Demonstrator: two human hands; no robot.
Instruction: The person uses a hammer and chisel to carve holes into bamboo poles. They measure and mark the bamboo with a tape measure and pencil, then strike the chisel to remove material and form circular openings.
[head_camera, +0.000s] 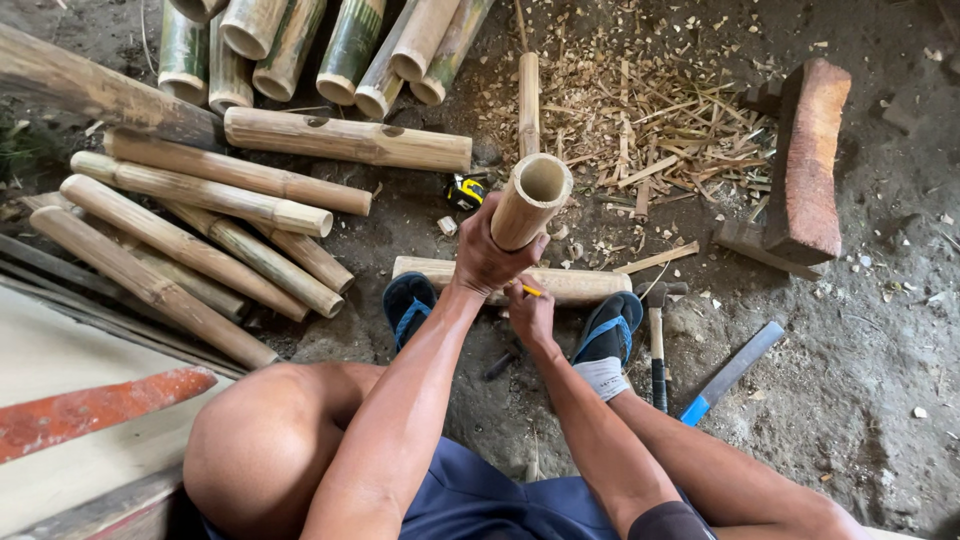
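Bamboo tube (527, 203): stands tilted, open end up toward the camera, long axis running down past the fingers to the floor (850, 400).
Left hand (487, 252): fingers wrapped around the tube's middle, holding it.
Right hand (531, 312): just below the left, fingers pinched on a yellow pencil (531, 291) whose tip is at the tube's lower part.
Nearer hand: the left, already on the tube.
Around: a bamboo length (560, 284) lies crosswise just behind the fingers; hammer (657, 345) and blue-handled blade (730, 373) to the right; tape measure (465, 191) beyond.
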